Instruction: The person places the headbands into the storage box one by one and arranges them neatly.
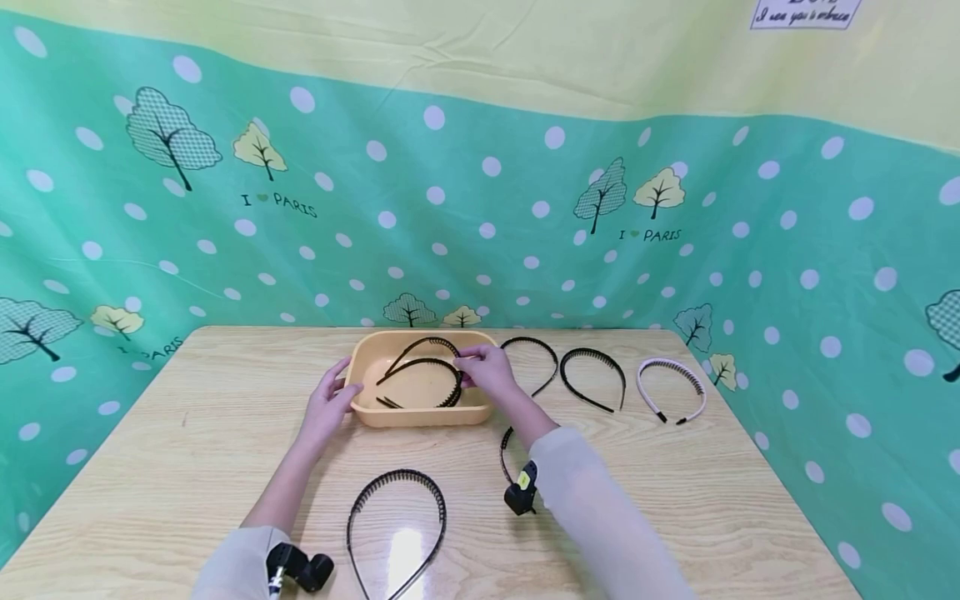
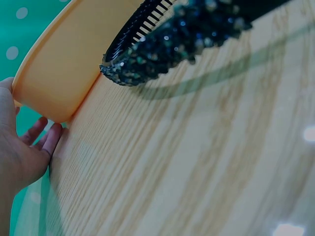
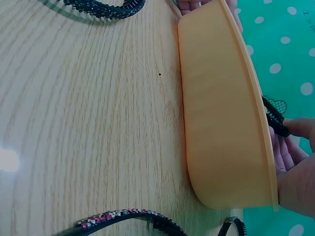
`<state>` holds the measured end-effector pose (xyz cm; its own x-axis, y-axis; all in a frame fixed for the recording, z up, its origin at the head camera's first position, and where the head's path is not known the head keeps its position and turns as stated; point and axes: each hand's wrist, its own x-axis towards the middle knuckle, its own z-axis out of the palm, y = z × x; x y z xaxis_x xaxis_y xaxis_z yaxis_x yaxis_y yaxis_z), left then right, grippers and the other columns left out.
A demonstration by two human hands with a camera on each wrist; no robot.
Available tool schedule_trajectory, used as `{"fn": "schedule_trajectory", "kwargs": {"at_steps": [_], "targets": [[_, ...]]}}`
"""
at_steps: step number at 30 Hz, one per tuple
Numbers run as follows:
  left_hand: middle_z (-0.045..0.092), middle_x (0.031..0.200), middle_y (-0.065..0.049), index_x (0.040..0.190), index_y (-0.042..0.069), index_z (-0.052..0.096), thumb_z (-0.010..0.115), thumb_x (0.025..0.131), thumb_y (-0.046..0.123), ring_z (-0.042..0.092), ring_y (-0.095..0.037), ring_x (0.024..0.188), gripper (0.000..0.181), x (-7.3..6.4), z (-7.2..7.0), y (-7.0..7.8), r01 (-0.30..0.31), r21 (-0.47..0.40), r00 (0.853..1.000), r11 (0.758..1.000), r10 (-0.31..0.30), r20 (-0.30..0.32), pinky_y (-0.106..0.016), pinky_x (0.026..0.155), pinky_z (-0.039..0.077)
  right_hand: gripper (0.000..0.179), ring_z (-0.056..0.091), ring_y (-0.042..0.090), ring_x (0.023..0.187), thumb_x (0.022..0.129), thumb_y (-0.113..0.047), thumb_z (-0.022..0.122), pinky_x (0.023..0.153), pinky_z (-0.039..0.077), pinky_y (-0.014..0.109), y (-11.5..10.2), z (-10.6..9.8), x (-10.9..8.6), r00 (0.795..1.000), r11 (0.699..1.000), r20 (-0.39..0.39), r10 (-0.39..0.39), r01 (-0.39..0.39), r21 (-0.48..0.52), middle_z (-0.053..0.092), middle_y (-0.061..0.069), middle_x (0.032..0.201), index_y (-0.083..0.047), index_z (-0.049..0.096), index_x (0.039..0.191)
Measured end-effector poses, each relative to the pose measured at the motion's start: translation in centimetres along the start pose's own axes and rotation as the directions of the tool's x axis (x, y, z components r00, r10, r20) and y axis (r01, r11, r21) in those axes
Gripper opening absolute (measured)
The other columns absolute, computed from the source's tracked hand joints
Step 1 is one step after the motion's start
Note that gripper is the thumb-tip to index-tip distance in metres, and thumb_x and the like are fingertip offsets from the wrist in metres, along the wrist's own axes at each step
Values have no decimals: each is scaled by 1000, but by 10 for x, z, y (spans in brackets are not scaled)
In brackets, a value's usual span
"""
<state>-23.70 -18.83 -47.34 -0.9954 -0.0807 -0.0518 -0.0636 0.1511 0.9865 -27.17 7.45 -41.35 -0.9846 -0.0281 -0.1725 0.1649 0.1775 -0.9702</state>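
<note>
One black headband [image 3: 275,117] (toothed), arched, in right fingers [image 3: 285,153]

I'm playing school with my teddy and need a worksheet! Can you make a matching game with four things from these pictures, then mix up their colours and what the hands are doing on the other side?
Things:
1. the tray
2. the left hand
3. the right hand
4. the rightmost headband

Colours and doings:
A. pinches a black headband
B. pale lilac with dark tips
C. peach-orange all over
D. holds the end of the tray

Right pairs: 1-C, 2-D, 3-A, 4-B
</note>
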Motion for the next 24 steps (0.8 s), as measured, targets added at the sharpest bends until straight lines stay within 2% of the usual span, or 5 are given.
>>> {"fn": "schedule_trajectory", "kwargs": {"at_steps": [6,9,13,17,24], "targets": [[45,135,-24,149,23,25,51,95,18,50,-33,116,60,1,-1,0,8,-1,1000,1000,-8,6,-16,73,51,26,56,11,60,86,-10,65,77,57,39,0,1,-1,1000,1000,8,3,-3,-27,63,14,91,1,62,110],[46,134,-23,149,24,26,51,95,19,51,-32,113,59,-1,0,0,-5,6,1000,1000,5,1,-16,73,51,25,57,13,59,85,-9,66,72,58,34,-1,1,-2,1000,999,17,-10,10,-51,65,15,90,1,63,108],[46,133,-24,148,24,26,51,95,20,53,-30,111,59,-2,0,1,-20,13,1000,1000,20,-1,-16,73,51,28,60,15,58,84,-6,67,62,57,28,-1,0,-2,998,994,42,-40,44,-96,64,11,80,3,62,110],[47,132,-25,148,23,26,51,95,19,53,-32,111,59,-3,0,2,-27,15,1000,1000,27,2,-16,73,52,34,60,15,60,84,-6,67,67,57,30,1,1,0,997,989,57,-42,50,-139,63,8,78,1,61,116],[46,131,-25,148,22,26,50,95,19,53,-32,111,58,-3,0,2,-28,16,1000,999,28,2,-16,73,52,43,64,30,75,83,-6,66,78,56,42,2,2,1,995,973,85,-48,66,-222,55,1,70,-1,56,125]]}}
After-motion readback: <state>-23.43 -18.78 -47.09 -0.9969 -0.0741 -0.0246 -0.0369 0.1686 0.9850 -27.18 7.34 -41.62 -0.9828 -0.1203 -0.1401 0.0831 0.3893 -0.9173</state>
